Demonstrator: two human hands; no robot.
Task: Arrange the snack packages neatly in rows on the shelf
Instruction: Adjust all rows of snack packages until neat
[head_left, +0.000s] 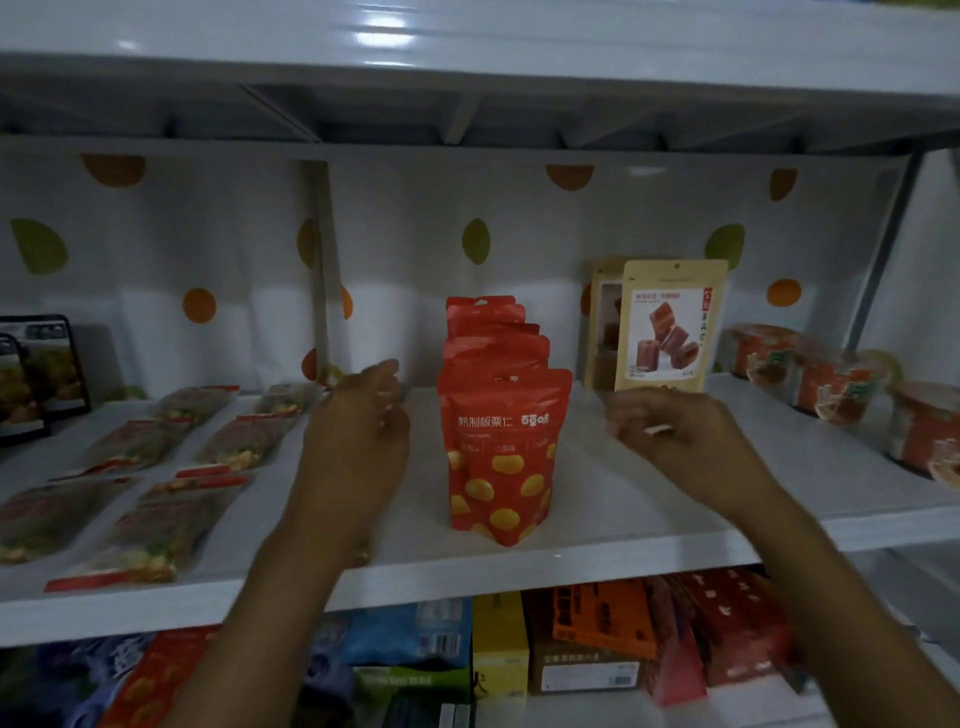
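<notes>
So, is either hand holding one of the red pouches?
No, the left hand and right hand flank the red pouches without touching them.

White polka-dot backdrop (405, 260), creased, at rear.

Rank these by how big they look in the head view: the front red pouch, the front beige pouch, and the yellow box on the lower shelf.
1. front red pouch, though it stands nearest the camera, which flatters it
2. front beige pouch
3. yellow box
</notes>
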